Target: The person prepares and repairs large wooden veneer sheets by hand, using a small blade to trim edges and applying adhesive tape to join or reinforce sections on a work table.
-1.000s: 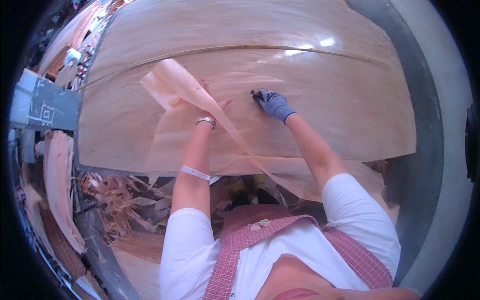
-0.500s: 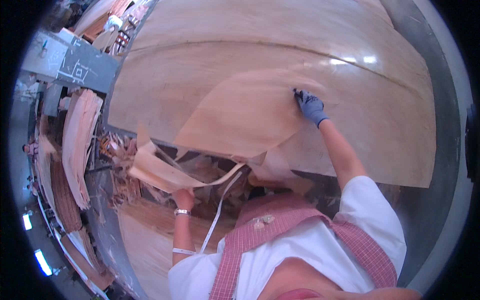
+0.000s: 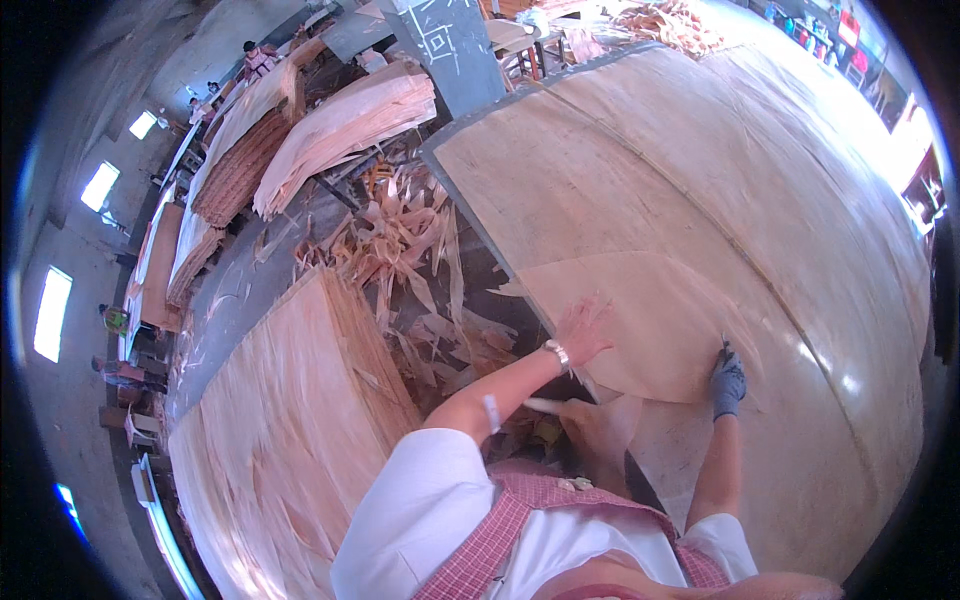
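My left hand (image 3: pixel 585 328), bare with a metal watch at the wrist, is open with its fingers spread. It reaches over the near edge of a large table, at a thin pale wood veneer piece (image 3: pixel 650 325) with a curved outline. My right hand (image 3: pixel 729 382), in a blue-grey glove with dark fingertips, is closed near that piece's right side. A small dark pointed tip shows above its fingers; what it holds is too small to name. Beneath lies a broad veneer sheet (image 3: pixel 800 235), crossed by a long dark seam. A loose veneer flap (image 3: pixel 603 428) hangs at the edge before me.
To my left stands a tall stack of veneer sheets (image 3: pixel 270 410). Curled veneer scraps (image 3: pixel 400 235) lie heaped on the floor between it and the table. Farther off are another veneer stack (image 3: pixel 345 135) and a grey pillar (image 3: pixel 448 55). Several people are in the far left background.
My left hand has let go of a torn veneer strip and moved to the table's edge, fingers spread. The view has swung left. My right hand stays closed at the veneer.
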A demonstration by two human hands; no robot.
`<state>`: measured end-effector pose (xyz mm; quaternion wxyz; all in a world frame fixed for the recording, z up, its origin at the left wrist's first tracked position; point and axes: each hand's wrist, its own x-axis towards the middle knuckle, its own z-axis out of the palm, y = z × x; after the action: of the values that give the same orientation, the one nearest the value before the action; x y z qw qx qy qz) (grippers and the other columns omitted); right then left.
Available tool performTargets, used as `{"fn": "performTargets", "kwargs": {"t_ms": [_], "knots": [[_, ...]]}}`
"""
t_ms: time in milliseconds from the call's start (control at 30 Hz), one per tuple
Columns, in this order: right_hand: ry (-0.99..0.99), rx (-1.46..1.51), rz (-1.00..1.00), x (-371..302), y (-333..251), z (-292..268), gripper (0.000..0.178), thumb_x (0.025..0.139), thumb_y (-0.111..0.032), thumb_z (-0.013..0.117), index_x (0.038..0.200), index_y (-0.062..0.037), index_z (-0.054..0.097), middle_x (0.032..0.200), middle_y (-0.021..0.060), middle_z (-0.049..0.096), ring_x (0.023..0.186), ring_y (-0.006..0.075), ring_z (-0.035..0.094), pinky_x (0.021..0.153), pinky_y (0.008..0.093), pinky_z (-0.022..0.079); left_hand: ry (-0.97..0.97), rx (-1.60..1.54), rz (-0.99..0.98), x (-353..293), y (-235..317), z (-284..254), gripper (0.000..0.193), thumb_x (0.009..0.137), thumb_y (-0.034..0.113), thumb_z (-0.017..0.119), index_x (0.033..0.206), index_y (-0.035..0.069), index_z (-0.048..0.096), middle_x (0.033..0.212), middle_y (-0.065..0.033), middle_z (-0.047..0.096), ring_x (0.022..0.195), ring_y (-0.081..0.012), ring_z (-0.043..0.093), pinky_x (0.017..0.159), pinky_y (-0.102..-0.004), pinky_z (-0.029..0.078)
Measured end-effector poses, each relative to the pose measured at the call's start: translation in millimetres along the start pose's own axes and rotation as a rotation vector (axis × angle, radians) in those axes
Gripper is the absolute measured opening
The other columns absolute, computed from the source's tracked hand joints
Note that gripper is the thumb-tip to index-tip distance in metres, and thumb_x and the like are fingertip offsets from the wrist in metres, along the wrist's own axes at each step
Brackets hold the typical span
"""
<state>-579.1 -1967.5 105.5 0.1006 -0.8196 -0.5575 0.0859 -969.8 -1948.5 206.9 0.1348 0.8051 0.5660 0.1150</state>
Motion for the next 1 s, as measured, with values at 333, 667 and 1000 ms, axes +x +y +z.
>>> {"fn": "performTargets", "kwargs": {"t_ms": [333,667,1000], "knots": [[0.031,0.473,-0.253,-63.4,-38.0,-79.5,0.029,0.091,-0.030,0.064,0.109,-0.0075,0.067,0.107,0.0176,0.065,0.098,0.0337,0.062,0.085,0.0404,0.050,-0.234,0.212,0.000,31.8,-13.9,52.2,0.068,0.081,0.046,0.069,0.139,0.018,0.049,0.147,-0.0176,0.042,0.130,-0.0364,0.046,0.107,-0.0504,0.036],[-0.204,0.077,-0.570,-215.6,-112.3,-16.0,0.067,0.082,-0.039,0.067,0.138,-0.0083,0.047,0.108,0.0118,0.056,0.096,0.0292,0.056,0.079,0.0419,0.050,-0.208,0.320,0.001,37.2,-13.5,26.3,0.085,0.070,0.056,0.076,0.144,0.027,0.046,0.150,-0.0142,0.040,0.130,-0.0332,0.047,0.103,-0.0470,0.041],[-0.386,0.574,-0.667,-235.8,-121.0,-53.5,0.045,0.085,-0.020,0.066,0.128,-0.0098,0.056,0.106,0.0181,0.061,0.095,0.0353,0.062,0.078,0.0428,0.052,-0.270,0.242,0.016,37.8,-15.9,37.0,0.086,0.075,0.060,0.067,0.144,0.014,0.045,0.151,-0.0166,0.038,0.142,-0.0343,0.031,0.117,-0.0467,0.024]]}}
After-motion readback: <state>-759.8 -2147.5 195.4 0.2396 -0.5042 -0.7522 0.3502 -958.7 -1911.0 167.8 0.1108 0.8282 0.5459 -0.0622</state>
